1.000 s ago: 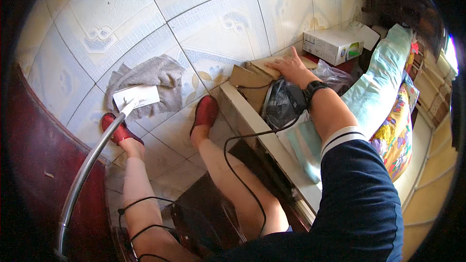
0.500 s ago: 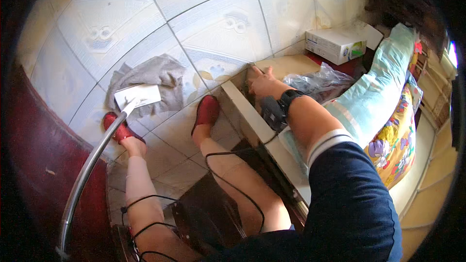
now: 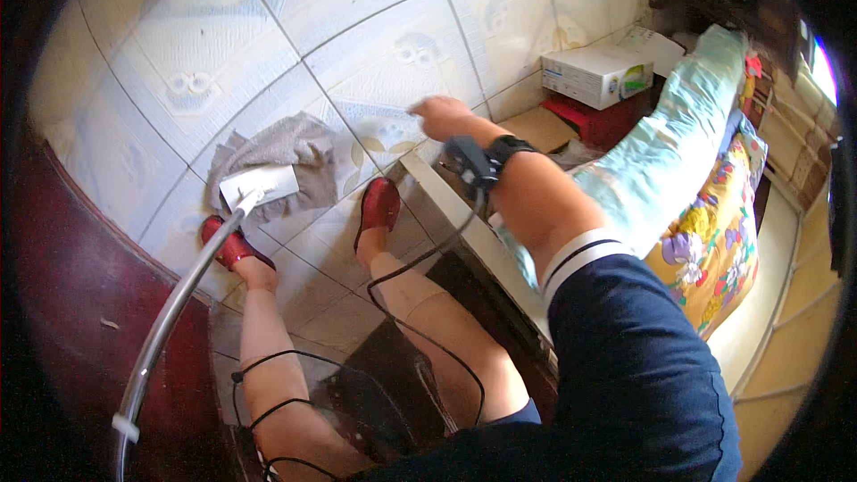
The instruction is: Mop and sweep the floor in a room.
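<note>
My right hand (image 3: 440, 118) reaches out in front of the tiled wall, just above the far end of a drawer-like box's pale edge (image 3: 473, 219). Its fingers are smeared by motion, so I cannot make out whether they hold anything. A black strap with a small dark device (image 3: 478, 161) sits on that wrist. Below the forearm lies a brown cardboard piece (image 3: 540, 129), partly covered by the arm. My left hand is out of view. To the left, a metal-poled mop (image 3: 183, 295) rests its white head (image 3: 261, 186) on a grey cloth (image 3: 295, 147) against the wall.
A white carton (image 3: 596, 78) sits on something red (image 3: 607, 120) at the far right. A light-blue fabric bundle (image 3: 665, 143) and a yellow floral cushion (image 3: 705, 241) lie nearer. Black cable (image 3: 428, 254) loops over my legs; a dark red panel (image 3: 98, 303) stands at left.
My right hand has lifted out of the box and moved left and up, towards the wall. The clear plastic bag seen beside it before is now largely out of sight. The view has shifted slightly.
</note>
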Tool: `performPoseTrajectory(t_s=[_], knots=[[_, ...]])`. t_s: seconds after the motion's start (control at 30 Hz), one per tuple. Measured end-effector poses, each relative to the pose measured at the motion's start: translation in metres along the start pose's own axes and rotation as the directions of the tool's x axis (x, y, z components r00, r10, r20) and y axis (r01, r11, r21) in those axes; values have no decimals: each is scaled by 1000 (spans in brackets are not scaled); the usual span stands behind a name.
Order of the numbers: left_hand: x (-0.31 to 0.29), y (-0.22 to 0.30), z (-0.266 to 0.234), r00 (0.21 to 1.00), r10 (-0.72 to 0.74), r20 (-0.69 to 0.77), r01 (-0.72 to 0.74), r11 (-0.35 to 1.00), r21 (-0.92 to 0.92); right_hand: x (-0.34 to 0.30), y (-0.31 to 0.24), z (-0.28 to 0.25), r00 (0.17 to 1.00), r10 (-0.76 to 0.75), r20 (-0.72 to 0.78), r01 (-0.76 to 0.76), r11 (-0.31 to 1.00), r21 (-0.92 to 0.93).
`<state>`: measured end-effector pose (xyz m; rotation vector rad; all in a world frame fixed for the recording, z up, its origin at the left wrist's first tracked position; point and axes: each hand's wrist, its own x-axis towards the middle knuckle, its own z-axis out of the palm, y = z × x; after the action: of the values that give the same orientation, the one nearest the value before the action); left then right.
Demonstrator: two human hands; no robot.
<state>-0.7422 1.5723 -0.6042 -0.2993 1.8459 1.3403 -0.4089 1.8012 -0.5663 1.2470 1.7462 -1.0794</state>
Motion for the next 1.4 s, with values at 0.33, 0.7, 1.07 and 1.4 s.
performPoseTrajectory(t_s=[0.33,0.7,1.07,1.4], knots=[[-214,396,90,332,594,733,-704,673,-226,-156,-251,15,894,-170,-415,420,644,639],[-267,436,25,513,205,834,-612,768,188,-402,-234,76,929,229,-290,108,581,807],[-417,501,-39,40,534,844,-755,569,-325,-522,-188,124,958,235,-166,-23,638,769],[-459,490,-81,23,434,901,-792,558,-248,-503,-276,125,924,113,-365,229,602,765]])
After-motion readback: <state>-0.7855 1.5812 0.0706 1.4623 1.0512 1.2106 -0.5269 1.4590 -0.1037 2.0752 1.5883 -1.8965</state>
